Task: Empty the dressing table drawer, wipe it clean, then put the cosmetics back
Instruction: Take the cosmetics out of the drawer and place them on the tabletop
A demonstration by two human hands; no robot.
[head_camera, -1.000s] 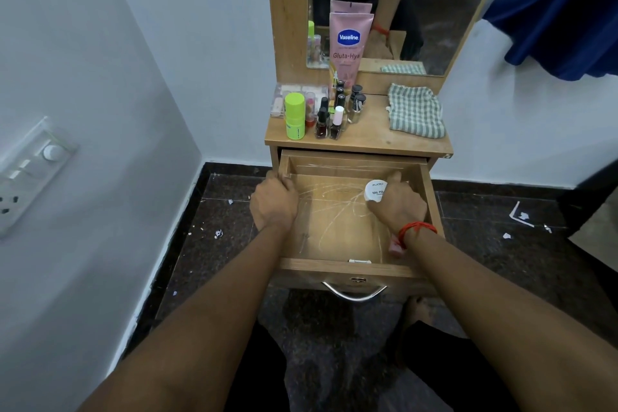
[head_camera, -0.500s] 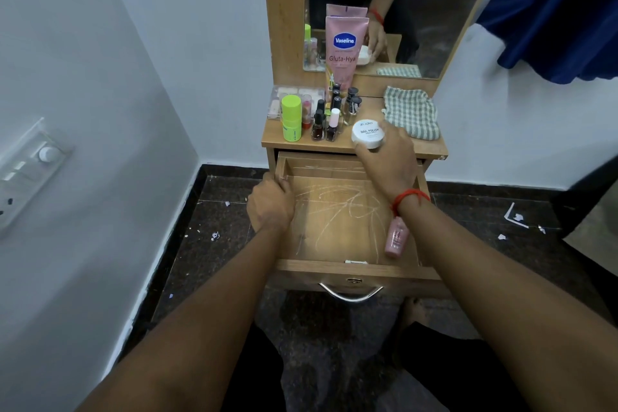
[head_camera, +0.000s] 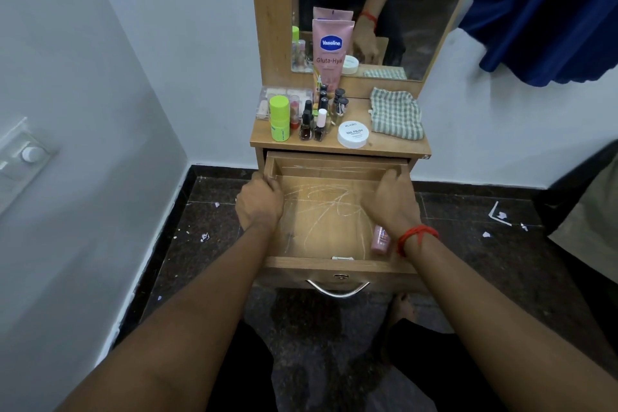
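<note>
**Jar set out; one bottle left**

The left wall of the drawer point(head_camera: 321, 221) is gripped by the left hand point(head_camera: 259, 201). The right hand point(head_camera: 396, 199) is brought back inside, fingers curled; whether anything is held cannot be told. The white jar point(head_camera: 353, 134) is now set on the tabletop point(head_camera: 394, 144). A pink bottle point(head_camera: 380, 239) is left inside, so emptying is judged nearly done.

Open scratched wooden drawer point(head_camera: 321, 211), pink bottle point(head_camera: 380, 239) lying inside, right front corner

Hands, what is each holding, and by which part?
Left hand grips the drawer by its left side wall; right hand grips its right side wall.
</note>
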